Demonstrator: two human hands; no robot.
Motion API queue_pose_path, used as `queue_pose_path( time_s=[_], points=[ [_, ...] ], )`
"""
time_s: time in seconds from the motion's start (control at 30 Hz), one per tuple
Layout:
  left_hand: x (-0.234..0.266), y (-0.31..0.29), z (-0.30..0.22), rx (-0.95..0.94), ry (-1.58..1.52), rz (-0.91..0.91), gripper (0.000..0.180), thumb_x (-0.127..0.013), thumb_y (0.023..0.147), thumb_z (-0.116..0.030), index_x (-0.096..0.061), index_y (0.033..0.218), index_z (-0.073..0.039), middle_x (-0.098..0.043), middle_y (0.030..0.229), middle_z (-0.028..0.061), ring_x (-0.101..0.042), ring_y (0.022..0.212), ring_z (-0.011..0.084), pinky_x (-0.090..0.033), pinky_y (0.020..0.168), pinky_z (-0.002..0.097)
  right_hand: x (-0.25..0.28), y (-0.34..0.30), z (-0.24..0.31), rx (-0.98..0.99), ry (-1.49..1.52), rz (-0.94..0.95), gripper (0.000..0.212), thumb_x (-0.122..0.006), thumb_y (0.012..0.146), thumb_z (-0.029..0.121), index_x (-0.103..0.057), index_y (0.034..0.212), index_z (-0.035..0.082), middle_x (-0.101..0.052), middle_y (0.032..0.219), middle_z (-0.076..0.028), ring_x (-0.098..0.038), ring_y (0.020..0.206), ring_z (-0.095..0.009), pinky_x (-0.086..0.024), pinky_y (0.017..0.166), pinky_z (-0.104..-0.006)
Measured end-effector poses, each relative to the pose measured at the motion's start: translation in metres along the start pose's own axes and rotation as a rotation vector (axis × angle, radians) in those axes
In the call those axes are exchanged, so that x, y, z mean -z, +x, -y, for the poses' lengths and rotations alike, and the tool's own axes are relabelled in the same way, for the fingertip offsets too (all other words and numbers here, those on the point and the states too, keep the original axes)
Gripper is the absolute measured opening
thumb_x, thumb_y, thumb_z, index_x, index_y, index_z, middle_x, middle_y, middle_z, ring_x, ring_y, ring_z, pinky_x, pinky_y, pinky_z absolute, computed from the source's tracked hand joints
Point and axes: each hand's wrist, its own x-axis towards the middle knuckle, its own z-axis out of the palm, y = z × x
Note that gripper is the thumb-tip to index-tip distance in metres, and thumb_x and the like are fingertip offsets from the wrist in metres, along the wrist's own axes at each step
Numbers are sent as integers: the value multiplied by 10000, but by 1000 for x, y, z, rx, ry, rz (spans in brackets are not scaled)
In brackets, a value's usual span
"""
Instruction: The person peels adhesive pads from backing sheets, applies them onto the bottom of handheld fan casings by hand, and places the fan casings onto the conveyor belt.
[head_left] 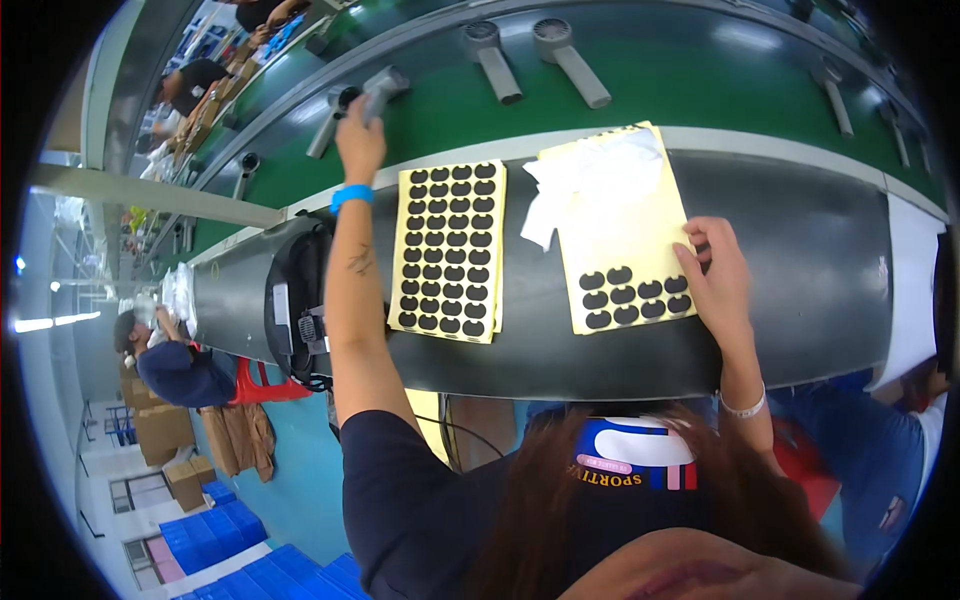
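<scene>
touching, as far as the view shows, the grey fan (385, 90) on the green belt (440, 118), the left hand (362, 135) has its fingers bent partway around the lower end; how firmly they hold it, i cannot tell. the main risk there looks like a slip: the arm is stretched far out, so a weak hold could let the fan roll or drop. the dark-headed fan (322, 135) lies just beside it and could be knocked, because the two crowd each other under the same hand. if the belt runs, a loose hold might also let the fan be carried off.

the right hand (718, 270) is at the edge of the right sheet (620, 230), fingers loosely curled with a gap by the thumb; whether they pinch anything is hidden. a careless drag there could shift that sheet on the bench (800, 270). its black stickers (650, 288) sit close to the fingers, so one might lift crooked or cling to skin. the crumpled liner (610, 165) covers the far end and could catch or slide. the left sheet (499, 240), full of stickers, lies near the left forearm and might be brushed askew.
</scene>
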Motion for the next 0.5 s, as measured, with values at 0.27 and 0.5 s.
queue_pose_path(
  time_s=[0.27,0.5],
  points=[
    [109,-36,-148,379,-1138,-37,284,-626,907,-258,-597,996,10,-618,806,98,-585,598,133,-444,522,229,1,-8,5,165,-96,-91,168,-640,826,46,-586,984,23,-582,952,-98,-604,833,-215,-476,687,-291],
    [127,-128,-229,265,-1245,60,279,-576,937,-235,-599,994,37,-650,1062,184,-616,553,139,-513,499,238,-35,-26,30,150,-148,73,124,-653,811,50,-600,920,25,-576,897,-98,-612,770,-226,-478,657,-323]
  ],
)
